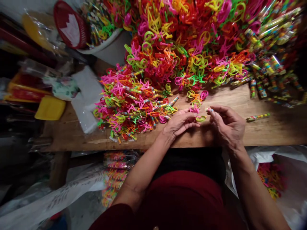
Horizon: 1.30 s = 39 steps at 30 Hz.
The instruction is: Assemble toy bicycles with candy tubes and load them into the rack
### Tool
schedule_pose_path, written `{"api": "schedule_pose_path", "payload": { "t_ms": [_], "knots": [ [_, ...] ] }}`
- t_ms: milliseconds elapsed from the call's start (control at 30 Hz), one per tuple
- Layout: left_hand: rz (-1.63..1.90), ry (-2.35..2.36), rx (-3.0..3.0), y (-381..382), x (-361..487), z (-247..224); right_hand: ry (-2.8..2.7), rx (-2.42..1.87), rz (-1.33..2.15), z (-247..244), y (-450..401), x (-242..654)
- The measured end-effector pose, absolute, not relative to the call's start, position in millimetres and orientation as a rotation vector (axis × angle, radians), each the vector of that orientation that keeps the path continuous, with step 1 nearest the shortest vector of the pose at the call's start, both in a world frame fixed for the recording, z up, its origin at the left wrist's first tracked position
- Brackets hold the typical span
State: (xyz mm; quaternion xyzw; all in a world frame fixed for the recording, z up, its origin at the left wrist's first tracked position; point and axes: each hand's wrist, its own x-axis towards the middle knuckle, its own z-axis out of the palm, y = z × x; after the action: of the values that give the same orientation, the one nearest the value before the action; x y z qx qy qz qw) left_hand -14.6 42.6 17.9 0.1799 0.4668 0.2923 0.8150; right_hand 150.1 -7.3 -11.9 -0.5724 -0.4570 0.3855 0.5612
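So the right hand has a little patterned tube pinched between thumb and finger, near the left hand; can't tell if that one's gripping anything. Bright plastic pieces heap up just ahead, crowding the wooden bench. White bucket back left, open white sack low on the right.

One brown wooden bench: near front edge, two bare hands; farther right, one lone striped multicoloured tube; left edge, one yellow plastic square.
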Motion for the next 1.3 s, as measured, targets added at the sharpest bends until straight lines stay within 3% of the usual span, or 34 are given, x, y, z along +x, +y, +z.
{"api": "schedule_pose_path", "payload": {
  "t_ms": [600, 833, 1300],
  "knots": [
    [0.422, 0.797, 0.445, 35.6, -21.4, 9.0, -1.219, -1.321, 1.076, -24.3, -19.0, 163.6],
    [0.414, 0.775, 0.459, 31.3, -20.3, 4.7, -1.082, -1.262, 1.324, -25.0, -18.9, 165.2],
    [0.382, 0.673, 0.517, 29.3, -16.6, -1.7, -1.084, -1.343, 1.052, -24.5, -35.2, 157.2]
  ]
}}
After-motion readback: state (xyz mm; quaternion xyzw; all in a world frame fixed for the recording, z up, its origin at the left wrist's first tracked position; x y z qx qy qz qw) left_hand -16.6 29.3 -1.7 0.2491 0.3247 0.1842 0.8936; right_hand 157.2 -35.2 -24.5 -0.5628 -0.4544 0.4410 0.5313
